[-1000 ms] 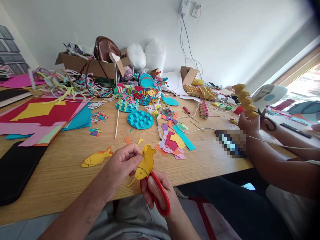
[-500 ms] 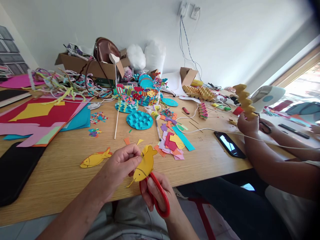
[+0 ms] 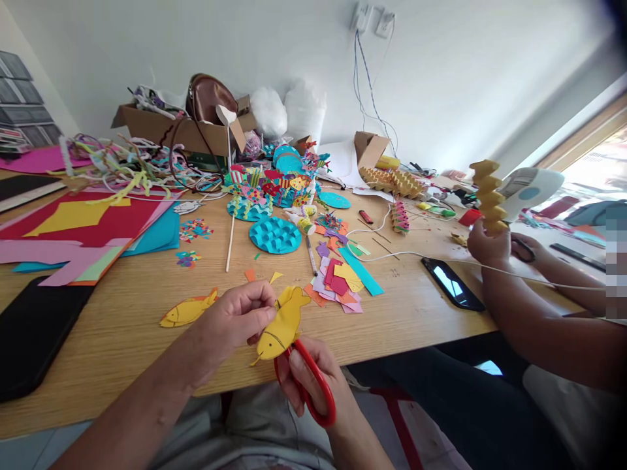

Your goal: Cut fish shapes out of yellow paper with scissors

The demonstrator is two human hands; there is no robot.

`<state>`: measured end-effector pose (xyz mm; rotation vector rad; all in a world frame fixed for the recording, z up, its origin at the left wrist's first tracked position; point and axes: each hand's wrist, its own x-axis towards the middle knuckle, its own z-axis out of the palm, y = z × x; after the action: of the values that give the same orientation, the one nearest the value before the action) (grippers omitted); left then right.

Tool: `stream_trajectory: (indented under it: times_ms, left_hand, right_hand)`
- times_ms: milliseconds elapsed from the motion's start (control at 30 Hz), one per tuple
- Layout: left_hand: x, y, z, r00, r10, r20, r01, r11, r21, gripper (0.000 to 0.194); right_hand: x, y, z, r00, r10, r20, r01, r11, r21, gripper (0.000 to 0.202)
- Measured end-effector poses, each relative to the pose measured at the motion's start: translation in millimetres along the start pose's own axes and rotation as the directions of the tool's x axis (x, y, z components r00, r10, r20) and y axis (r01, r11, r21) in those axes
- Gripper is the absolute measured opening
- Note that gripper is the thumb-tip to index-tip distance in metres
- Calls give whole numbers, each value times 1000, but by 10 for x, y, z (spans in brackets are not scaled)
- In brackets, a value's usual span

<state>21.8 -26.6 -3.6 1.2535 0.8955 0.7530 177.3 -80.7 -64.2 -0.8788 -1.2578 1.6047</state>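
Note:
My left hand point(image 3: 247, 310) pinches a yellow paper fish point(image 3: 284, 326) by its upper edge, above the table's front edge. The fish has a drawn eye and gill line, and a thin yellow strip hangs by its mouth. In my right hand point(image 3: 313, 372) are red-handled scissors point(image 3: 326, 398), fingers through the loops. Their blades are hidden behind the fish. Left of my left hand, another yellow fish cutout point(image 3: 189, 310) with orange edges lies on the table.
Paper scraps point(image 3: 337, 281), a pen point(image 3: 311, 254) and a wavy blue paper disc point(image 3: 275, 235) lie ahead. Coloured sheets point(image 3: 132, 215) and a black phone-like slab point(image 3: 44, 339) are at left. At right, a co-worker's hands point(image 3: 490, 245) hold folded yellow paper and scissors beside a phone point(image 3: 450, 284).
The fish in my left hand has tilted slightly, its head a little lower and further left. My grip on fish and scissors stays the same. The view has shifted slightly.

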Motion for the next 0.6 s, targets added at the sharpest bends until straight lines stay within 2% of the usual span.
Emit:
stream_trajectory:
  times_ms: [367, 600]
  left_hand:
    - [40, 29, -132, 991, -39, 125, 30, 997, 74, 12]
    - [28, 107, -151, 990, -65, 127, 53, 994, 95, 10]
  right_hand:
    - [-5, -84, -24, 997, 68, 25, -66, 997, -44, 52]
    - [-20, -139, 7, 997, 77, 26, -74, 994, -86, 53]
